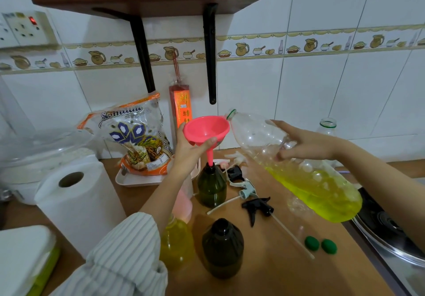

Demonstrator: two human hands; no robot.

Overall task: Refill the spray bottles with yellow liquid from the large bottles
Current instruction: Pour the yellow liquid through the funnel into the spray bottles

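Counter: we work at a wooden counter [287, 261] against a white tiled wall [322, 88].
Left hand [190, 148]: grips our pink funnel [207, 130] in a dark spray bottle [211, 185].
Right hand [305, 143]: holds the tilted large bottle [299, 169], yellow liquid [322, 192] pooled at its near end.

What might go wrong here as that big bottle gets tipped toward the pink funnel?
The large bottle is held by the right hand alone, so a sudden gush could overshoot the pink funnel and spill on the counter. The funnel's thin stem sits in the dark spray bottle, steadied only by the left hand; a bump could tip it.
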